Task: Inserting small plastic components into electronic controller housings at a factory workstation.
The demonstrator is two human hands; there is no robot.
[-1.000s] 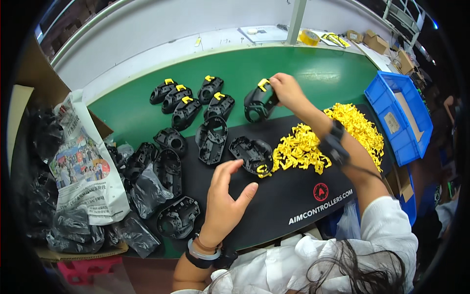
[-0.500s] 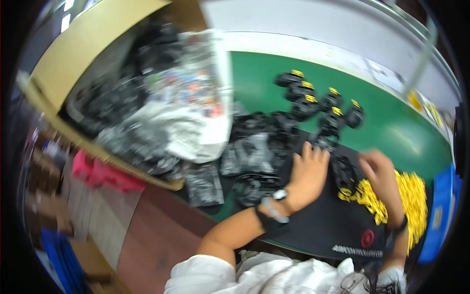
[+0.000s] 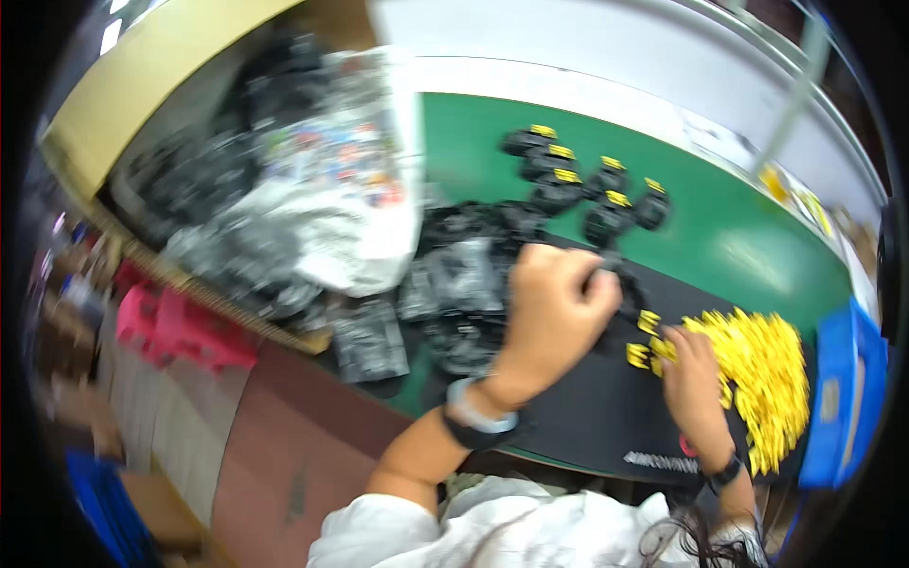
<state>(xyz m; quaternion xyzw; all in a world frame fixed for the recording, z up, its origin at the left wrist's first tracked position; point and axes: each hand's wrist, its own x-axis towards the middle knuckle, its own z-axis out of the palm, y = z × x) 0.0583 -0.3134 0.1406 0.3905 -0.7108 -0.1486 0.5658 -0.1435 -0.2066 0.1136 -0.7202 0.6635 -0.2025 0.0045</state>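
Observation:
My left hand [image 3: 559, 308] is raised over the black mat, its fingers curled and pinched on a coiled black cable bundle [image 3: 625, 289], mostly behind the thumb and blurred. To its right, my right hand [image 3: 693, 383] is low at the near edge of a heap of small yellow tags [image 3: 762, 379]. Its fingertips are pressed together on a few loose tags [image 3: 638, 356]; they seem to pinch one, though the fingers partly cover it. Beyond the mat stand several black bundles [image 3: 557, 192], each topped with a yellow tag.
A large open carton [image 3: 142, 90] at the left holds black items in clear bags and a white printed plastic bag [image 3: 341, 237]. More bagged black items [image 3: 459, 275] lie between carton and mat. A blue bin [image 3: 838, 398] flanks the tags; a pink stool [image 3: 180, 327] is below the carton.
My left hand has risen off the mat and its spread fingers have curled in at the black cable bundle. My right hand has come down onto the loose yellow tags. The view has shifted slightly.

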